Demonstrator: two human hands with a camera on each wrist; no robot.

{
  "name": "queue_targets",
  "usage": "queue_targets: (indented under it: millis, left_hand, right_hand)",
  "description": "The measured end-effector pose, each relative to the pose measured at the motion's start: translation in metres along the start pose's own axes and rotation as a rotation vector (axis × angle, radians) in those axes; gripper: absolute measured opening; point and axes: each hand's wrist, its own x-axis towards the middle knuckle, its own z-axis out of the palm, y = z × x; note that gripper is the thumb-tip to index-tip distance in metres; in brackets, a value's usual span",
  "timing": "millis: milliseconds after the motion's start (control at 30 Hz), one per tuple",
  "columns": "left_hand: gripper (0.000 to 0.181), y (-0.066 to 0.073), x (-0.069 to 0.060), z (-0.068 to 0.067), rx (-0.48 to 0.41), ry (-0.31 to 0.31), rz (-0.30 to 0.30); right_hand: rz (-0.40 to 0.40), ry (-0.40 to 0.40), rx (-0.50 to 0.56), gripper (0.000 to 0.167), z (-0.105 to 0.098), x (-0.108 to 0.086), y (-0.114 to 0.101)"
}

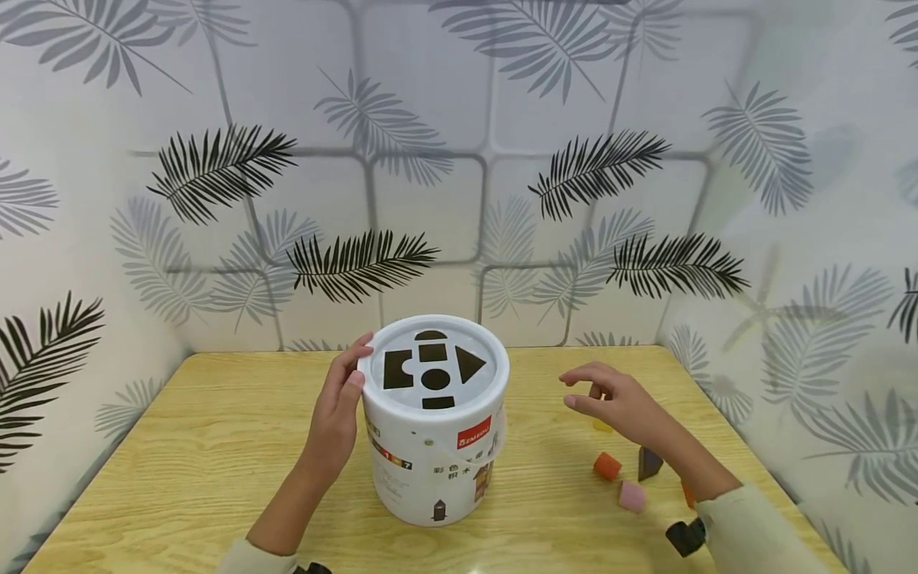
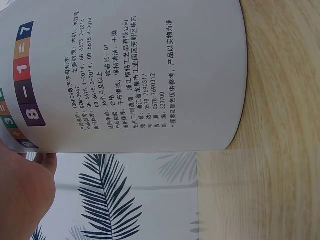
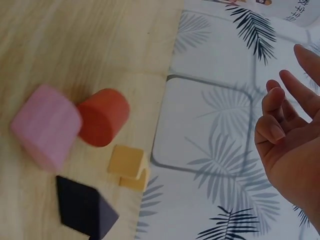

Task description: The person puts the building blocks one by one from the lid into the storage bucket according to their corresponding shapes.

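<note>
A white toy-block bucket (image 1: 437, 470) stands upright on the table, its lid (image 1: 466, 396) cut with dark shaped holes. My left hand (image 1: 337, 418) holds the bucket at its left rim, fingers curved around the edge and thumb near the lid. Printed Chinese text fills the bucket's side (image 2: 150, 80) in the left wrist view. To the right of the bucket, my right hand (image 1: 617, 401) hovers above the table, fingers loosely bent and nothing held. Below it lie an orange-red cylinder (image 3: 104, 117), a pink block (image 3: 47, 125), a yellow notched block (image 3: 127, 162) and a dark triangular block (image 3: 82, 207).
Another orange piece (image 1: 688, 493) is partly hidden by the right forearm. The wooden table (image 1: 237, 430) meets leaf-patterned walls (image 1: 430, 199) at the back and sides. A white handle (image 1: 496, 446) hangs on the bucket's right side.
</note>
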Motion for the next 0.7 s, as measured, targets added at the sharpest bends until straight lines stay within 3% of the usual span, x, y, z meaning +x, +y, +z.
queue_targets:
  millis: [333,500,700]
  left_hand:
    - [0.035,0.000,0.000,0.000,0.004,0.004,-0.007]
    - [0.035,0.001,-0.001,0.001,0.005,0.000,-0.017]
    - [0.035,-0.001,-0.001,0.001,0.008,0.007,-0.007]
  right_hand:
    - [0.155,-0.067,-0.035,0.040,0.006,-0.035,0.042]
    - [0.236,-0.139,-0.056,0.046,0.009,-0.045,0.050]
    - [0.273,-0.173,-0.147,0.039,0.011,-0.050,0.056]
